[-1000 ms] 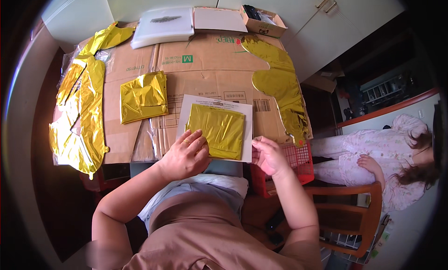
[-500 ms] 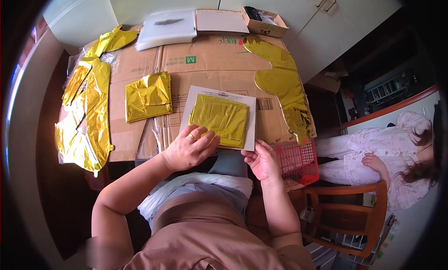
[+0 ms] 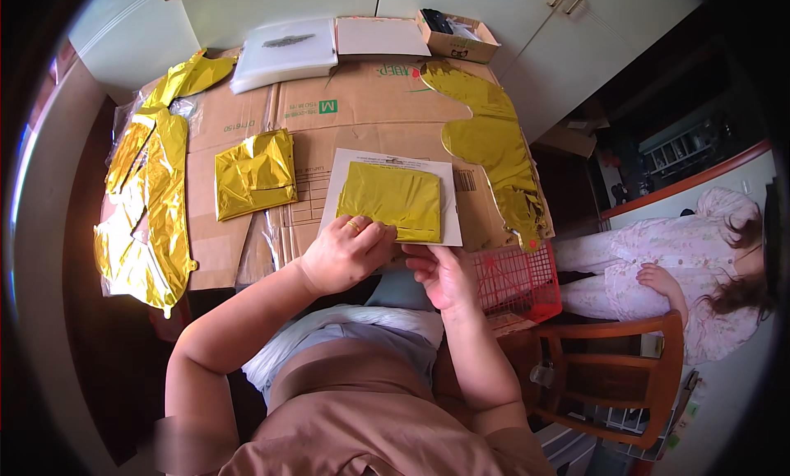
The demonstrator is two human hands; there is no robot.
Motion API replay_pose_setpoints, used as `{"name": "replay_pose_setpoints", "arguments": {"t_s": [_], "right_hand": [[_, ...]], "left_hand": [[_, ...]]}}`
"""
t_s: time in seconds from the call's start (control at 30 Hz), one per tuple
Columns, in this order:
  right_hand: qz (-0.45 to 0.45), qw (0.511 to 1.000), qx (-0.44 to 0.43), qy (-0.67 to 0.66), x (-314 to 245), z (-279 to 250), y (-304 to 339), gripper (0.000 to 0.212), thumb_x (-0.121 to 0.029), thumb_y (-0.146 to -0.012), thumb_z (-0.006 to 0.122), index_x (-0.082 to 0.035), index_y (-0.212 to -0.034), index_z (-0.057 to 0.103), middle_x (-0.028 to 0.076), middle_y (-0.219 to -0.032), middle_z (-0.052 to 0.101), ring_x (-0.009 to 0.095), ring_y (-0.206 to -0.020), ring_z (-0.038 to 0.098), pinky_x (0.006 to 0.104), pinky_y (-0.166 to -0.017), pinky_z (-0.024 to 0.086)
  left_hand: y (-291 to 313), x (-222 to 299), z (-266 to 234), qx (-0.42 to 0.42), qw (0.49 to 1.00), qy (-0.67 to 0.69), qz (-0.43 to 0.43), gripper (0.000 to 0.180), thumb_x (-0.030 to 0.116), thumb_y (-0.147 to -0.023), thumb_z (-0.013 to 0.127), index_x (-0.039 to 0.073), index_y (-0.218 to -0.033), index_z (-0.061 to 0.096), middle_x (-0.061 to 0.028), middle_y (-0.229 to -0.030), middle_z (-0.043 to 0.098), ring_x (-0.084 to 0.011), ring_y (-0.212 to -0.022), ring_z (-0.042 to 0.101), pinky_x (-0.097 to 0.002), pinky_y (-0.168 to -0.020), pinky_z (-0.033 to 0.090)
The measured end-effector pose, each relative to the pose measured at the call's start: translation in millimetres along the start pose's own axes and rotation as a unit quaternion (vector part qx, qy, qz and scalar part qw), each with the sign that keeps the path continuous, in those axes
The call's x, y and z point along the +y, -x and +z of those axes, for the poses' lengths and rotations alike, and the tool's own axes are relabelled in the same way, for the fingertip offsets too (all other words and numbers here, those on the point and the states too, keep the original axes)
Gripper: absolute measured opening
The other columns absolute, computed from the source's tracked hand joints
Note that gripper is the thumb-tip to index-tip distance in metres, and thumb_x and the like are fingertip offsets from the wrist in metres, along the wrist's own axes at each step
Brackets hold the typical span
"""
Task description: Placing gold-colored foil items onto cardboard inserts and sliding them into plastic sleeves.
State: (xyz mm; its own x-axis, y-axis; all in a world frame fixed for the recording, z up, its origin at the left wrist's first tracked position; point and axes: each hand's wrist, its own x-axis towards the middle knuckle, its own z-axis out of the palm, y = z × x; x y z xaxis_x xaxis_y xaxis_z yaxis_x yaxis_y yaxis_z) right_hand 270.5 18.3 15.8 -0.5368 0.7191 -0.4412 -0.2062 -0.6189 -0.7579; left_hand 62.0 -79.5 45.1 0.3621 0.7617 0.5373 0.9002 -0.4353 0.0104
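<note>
In front of me a folded gold foil sheet (image 3: 391, 198) lies on a white card (image 3: 449, 198) with small print along its far edge. My left hand (image 3: 350, 250), a ring on one finger, is closed at the card's near left edge. Its curled fingers press on the foil's near edge, and its thumb is hidden. My right hand (image 3: 446, 277) pinches the card's near edge from below, fingers bent under it. To the left lies another folded gold foil piece (image 3: 255, 176), apart from both hands.
Cardboard (image 3: 362, 134) covers the table. Unfolded gold foil shapes lie at left (image 3: 169, 196) and right (image 3: 490, 139). A stack of clear sleeves (image 3: 284, 60), a pale card stack (image 3: 383, 37) and a small box (image 3: 457, 44) stand behind. A red basket (image 3: 527, 283), wooden chair (image 3: 609, 340) and another person (image 3: 658, 270) are right.
The card has turned slightly and sits more level. My right hand has slid left along its near edge, toward my left hand. The foil on the card looks smoother.
</note>
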Motion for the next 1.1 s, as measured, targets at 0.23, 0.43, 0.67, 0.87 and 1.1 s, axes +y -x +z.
{"name": "replay_pose_setpoints", "arguments": {"t_s": [0.23, 0.43, 0.67, 0.87, 1.1], "right_hand": [[-0.041, 0.999, 0.017, 0.013, 5, 28, -15, 0.023, -0.023, -0.098, 0.069, -0.008, -0.116, 0.068, 0.010, -0.087, 0.076, 0.016, -0.063, 0.071, 0.0239, -0.045, 0.046], [-0.074, 0.997, 0.001, 0.011, 9, 28, -11, 0.019, -0.022, -0.100, 0.067, -0.006, -0.110, 0.069, 0.009, -0.082, 0.074, 0.014, -0.061, 0.070, 0.0210, -0.044, 0.046], [-0.103, 0.994, 0.030, 0.005, 19, 29, -2, 0.018, -0.018, -0.099, 0.067, -0.002, -0.106, 0.069, 0.010, -0.083, 0.074, 0.016, -0.060, 0.069, 0.0258, -0.048, 0.047], [-0.106, 0.994, 0.019, 0.015, 31, 34, 12, 0.021, -0.020, -0.100, 0.063, 0.000, -0.099, 0.070, 0.011, -0.081, 0.074, 0.017, -0.060, 0.069, 0.0266, -0.050, 0.047], [-0.069, 0.997, 0.013, 0.006, 39, 33, 25, 0.020, -0.019, -0.103, 0.062, -0.002, -0.102, 0.072, 0.012, -0.081, 0.076, 0.017, -0.061, 0.070, 0.0250, -0.050, 0.047]], "left_hand": [[-13, -7, 2, 0.067, 0.997, -0.031, 0.012, 0.037, 0.024, -0.080, 0.070, 0.003, -0.110, 0.070, -0.0034, -0.089, 0.057, -0.0189, -0.082, 0.061, -0.0348, -0.071, 0.049], [-16, -5, -12, 0.042, 0.993, -0.102, 0.036, 0.032, 0.023, -0.078, 0.064, 0.006, -0.105, 0.069, -0.0016, -0.086, 0.059, -0.0168, -0.082, 0.060, -0.0347, -0.075, 0.043], [-20, 2, -10, 0.053, 0.992, -0.111, 0.025, 0.031, 0.027, -0.075, 0.067, 0.007, -0.098, 0.067, -0.0007, -0.081, 0.055, -0.0166, -0.077, 0.058, -0.0336, -0.073, 0.041], [-18, 0, -8, 0.030, 0.994, -0.104, 0.025, 0.031, 0.027, -0.075, 0.064, 0.007, -0.098, 0.068, -0.0006, -0.082, 0.055, -0.0171, -0.078, 0.058, -0.0333, -0.073, 0.042], [-12, 1, -3, 0.041, 0.993, -0.107, 0.008, 0.032, 0.026, -0.076, 0.062, 0.007, -0.100, 0.068, 0.0002, -0.085, 0.059, -0.0171, -0.080, 0.058, -0.0348, -0.074, 0.041]]}}
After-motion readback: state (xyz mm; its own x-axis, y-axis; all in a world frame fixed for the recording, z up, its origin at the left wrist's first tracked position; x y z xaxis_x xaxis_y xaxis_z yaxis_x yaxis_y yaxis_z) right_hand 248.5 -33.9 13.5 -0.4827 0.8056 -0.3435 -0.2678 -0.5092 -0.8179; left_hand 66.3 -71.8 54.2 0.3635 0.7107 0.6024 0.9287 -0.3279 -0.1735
